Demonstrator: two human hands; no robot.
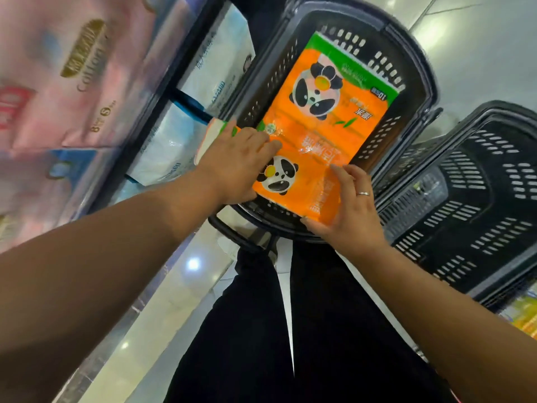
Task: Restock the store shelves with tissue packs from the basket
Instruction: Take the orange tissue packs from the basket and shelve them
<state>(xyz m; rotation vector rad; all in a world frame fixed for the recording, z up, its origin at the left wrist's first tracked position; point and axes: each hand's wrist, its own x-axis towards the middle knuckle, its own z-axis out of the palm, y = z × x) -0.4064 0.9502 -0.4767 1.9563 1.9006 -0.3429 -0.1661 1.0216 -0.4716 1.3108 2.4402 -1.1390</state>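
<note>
A large orange tissue pack (328, 117) with panda pictures and a green end lies across the black basket (418, 68) in the middle of the view. My left hand (238, 167) grips the pack's left side, fingers spread on its top face. My right hand (348, 207), wearing a ring, holds the pack's near right corner. The near end of the pack sits over the basket's near rim. The shelves (139, 117) stand to the left, stocked with pink and white tissue packs.
A second black basket (476, 205) stands to the right, with yellow goods (523, 315) below its near edge. Pink packs (66, 77) and white-blue packs (215, 68) fill the shelf. My legs in black trousers (290, 330) stand on the glossy tiled floor.
</note>
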